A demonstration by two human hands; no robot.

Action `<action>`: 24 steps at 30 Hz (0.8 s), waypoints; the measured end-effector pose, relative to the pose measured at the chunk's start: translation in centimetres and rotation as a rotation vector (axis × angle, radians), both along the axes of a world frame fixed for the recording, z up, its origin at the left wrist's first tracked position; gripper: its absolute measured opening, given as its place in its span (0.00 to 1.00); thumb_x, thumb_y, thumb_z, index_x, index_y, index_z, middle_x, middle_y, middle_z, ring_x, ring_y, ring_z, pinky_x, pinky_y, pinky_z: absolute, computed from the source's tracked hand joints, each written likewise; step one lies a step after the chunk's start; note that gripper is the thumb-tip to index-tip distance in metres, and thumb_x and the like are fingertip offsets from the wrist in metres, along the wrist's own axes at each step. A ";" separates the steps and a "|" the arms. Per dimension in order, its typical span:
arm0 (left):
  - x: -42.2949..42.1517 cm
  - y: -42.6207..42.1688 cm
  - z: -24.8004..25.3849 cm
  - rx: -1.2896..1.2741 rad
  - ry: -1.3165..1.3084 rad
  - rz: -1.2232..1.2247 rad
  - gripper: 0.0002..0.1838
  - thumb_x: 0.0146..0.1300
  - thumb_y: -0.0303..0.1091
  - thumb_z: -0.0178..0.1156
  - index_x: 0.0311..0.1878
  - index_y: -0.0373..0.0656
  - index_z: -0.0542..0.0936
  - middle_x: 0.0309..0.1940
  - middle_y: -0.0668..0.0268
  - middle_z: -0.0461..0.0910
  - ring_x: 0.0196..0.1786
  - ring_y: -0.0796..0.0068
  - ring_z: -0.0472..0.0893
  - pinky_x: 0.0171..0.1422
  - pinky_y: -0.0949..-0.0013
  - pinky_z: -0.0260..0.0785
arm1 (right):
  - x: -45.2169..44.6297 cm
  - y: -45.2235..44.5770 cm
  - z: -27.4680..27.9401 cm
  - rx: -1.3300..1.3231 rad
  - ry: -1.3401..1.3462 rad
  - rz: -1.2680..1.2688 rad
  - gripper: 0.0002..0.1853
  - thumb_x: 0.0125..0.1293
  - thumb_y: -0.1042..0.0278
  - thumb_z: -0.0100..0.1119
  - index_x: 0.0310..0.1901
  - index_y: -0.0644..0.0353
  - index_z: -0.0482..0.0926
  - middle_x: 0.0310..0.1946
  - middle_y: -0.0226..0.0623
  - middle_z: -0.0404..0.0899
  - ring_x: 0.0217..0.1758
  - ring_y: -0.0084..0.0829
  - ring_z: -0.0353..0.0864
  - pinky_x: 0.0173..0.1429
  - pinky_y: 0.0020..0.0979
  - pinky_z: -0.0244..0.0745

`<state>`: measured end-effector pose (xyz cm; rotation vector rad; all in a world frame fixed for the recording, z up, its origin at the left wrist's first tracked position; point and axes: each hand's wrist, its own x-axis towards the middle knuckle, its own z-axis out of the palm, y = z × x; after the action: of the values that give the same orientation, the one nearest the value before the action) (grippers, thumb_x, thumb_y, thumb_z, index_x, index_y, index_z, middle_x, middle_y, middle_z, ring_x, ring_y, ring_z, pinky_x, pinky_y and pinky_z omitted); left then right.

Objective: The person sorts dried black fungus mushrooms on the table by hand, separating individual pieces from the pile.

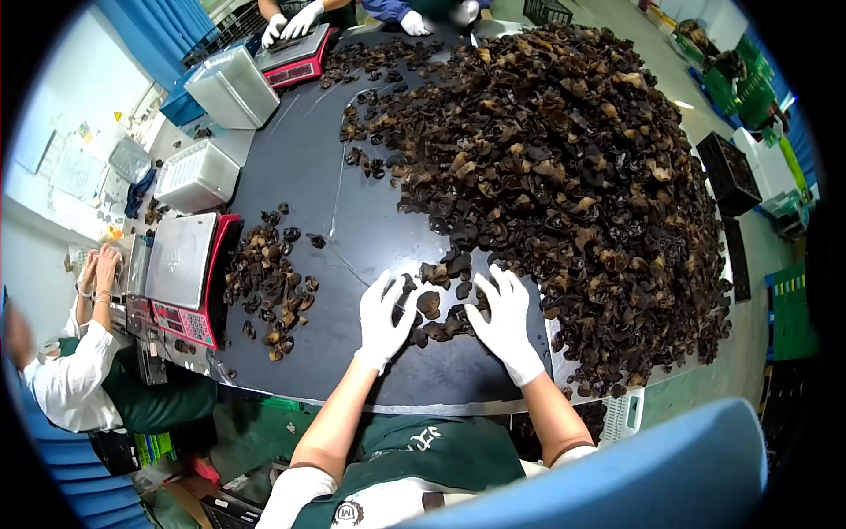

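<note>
Both my hands wear white gloves and rest on the dark table (304, 212). My left hand (384, 319) lies with its fingers spread, at the left side of a small group of black fungus pieces (429, 305). On the other side of that group, my right hand (506, 322) has its fingers apart, close to the edge of a large heap of black fungus (564, 167). A few pieces lie between the two hands, near or touching the fingertips; neither hand grips any.
A smaller fungus pile (269, 282) lies to the left, beside a red scale (189, 269). White plastic baskets (198, 176) stand farther back. Another red scale (295, 57) is at the far end, near a co-worker's gloved hands (295, 22). Another person (84, 370) works at left.
</note>
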<state>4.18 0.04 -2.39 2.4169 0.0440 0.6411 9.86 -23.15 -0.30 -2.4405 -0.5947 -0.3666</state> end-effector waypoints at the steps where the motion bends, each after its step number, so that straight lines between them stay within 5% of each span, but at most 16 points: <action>1: 0.1 -0.2 -0.1 0.122 0.106 -0.045 0.27 0.58 0.39 0.66 0.62 0.46 0.79 0.67 0.51 0.72 0.68 0.48 0.70 0.70 0.42 0.61 | 0.1 0.4 -0.7 -0.108 0.060 -0.006 0.33 0.63 0.50 0.64 0.68 0.53 0.73 0.70 0.52 0.65 0.74 0.59 0.58 0.75 0.60 0.51; 3: 0.2 -0.5 0.1 0.287 0.354 -0.187 0.32 0.61 0.45 0.64 0.69 0.53 0.74 0.76 0.54 0.62 0.75 0.40 0.61 0.76 0.35 0.50 | -1.2 1.6 -1.7 -0.222 0.053 0.080 0.34 0.64 0.48 0.62 0.69 0.53 0.71 0.71 0.53 0.64 0.75 0.61 0.57 0.77 0.66 0.45; 4: -0.1 -0.5 -0.6 0.309 0.242 -0.250 0.26 0.61 0.43 0.63 0.63 0.49 0.79 0.70 0.53 0.70 0.75 0.48 0.63 0.73 0.37 0.54 | -2.4 2.3 -1.8 -0.241 0.009 0.137 0.33 0.62 0.50 0.63 0.67 0.53 0.72 0.71 0.53 0.64 0.74 0.60 0.58 0.76 0.67 0.45; 7: -2.5 1.0 -1.3 0.007 0.110 -0.378 0.11 0.60 0.30 0.63 0.46 0.46 0.84 0.61 0.56 0.77 0.69 0.48 0.70 0.73 0.46 0.60 | -6.4 3.3 -1.0 -0.117 0.177 0.366 0.33 0.58 0.51 0.66 0.65 0.53 0.74 0.68 0.50 0.66 0.73 0.59 0.60 0.76 0.68 0.45; 10: -6.7 2.1 -1.5 -0.193 0.093 -0.211 0.12 0.60 0.28 0.62 0.48 0.44 0.83 0.65 0.52 0.74 0.67 0.48 0.72 0.72 0.51 0.63 | -7.9 3.8 -0.2 0.002 0.128 0.479 0.30 0.57 0.53 0.68 0.61 0.54 0.76 0.66 0.47 0.69 0.72 0.55 0.62 0.75 0.66 0.47; 12: -9.3 2.7 -2.2 -0.303 0.126 -0.064 0.14 0.62 0.27 0.60 0.51 0.43 0.82 0.66 0.50 0.72 0.68 0.47 0.72 0.73 0.51 0.62 | -5.1 4.3 1.8 0.085 0.303 0.518 0.21 0.61 0.59 0.63 0.54 0.55 0.79 0.63 0.42 0.73 0.60 0.45 0.72 0.68 0.52 0.63; 14: -10.8 2.9 -2.5 -0.332 0.106 -0.009 0.19 0.63 0.25 0.55 0.58 0.40 0.78 0.67 0.47 0.69 0.68 0.47 0.71 0.73 0.54 0.63 | -1.3 5.2 1.4 0.116 0.220 0.417 0.23 0.56 0.67 0.65 0.55 0.57 0.78 0.56 0.43 0.79 0.48 0.44 0.79 0.54 0.41 0.75; 16: -10.9 2.4 -2.0 -0.315 0.086 0.022 0.21 0.62 0.24 0.55 0.59 0.39 0.77 0.67 0.48 0.69 0.67 0.48 0.71 0.74 0.55 0.63 | 1.5 6.5 1.9 0.023 -0.055 0.195 0.21 0.57 0.70 0.64 0.55 0.58 0.78 0.56 0.42 0.79 0.49 0.44 0.80 0.52 0.41 0.76; 20: -10.7 2.2 -2.6 -0.367 0.054 0.059 0.23 0.60 0.24 0.55 0.61 0.37 0.76 0.66 0.48 0.70 0.67 0.47 0.71 0.74 0.54 0.62 | 4.9 6.8 -1.2 -0.087 0.089 0.230 0.18 0.61 0.73 0.62 0.55 0.57 0.80 0.56 0.40 0.80 0.45 0.42 0.83 0.52 0.37 0.78; 23: -10.7 2.4 -2.7 -0.353 0.061 0.073 0.23 0.60 0.24 0.56 0.60 0.37 0.77 0.65 0.48 0.70 0.67 0.47 0.71 0.74 0.54 0.62 | 4.3 5.9 -0.9 0.423 0.357 0.213 0.12 0.63 0.77 0.61 0.49 0.60 0.83 0.40 0.41 0.85 0.43 0.39 0.86 0.51 0.30 0.79; 24: -10.7 2.3 -2.5 -0.359 0.058 0.064 0.22 0.60 0.24 0.57 0.59 0.37 0.77 0.65 0.48 0.71 0.67 0.47 0.71 0.74 0.54 0.62 | 4.1 5.1 -1.5 0.440 0.275 0.187 0.11 0.67 0.76 0.59 0.50 0.60 0.83 0.42 0.37 0.87 0.40 0.30 0.86 0.45 0.27 0.80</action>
<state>-6.53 2.33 -4.91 2.0924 0.2406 0.5403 13.98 -18.02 -1.78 -1.9516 -0.5490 -0.0700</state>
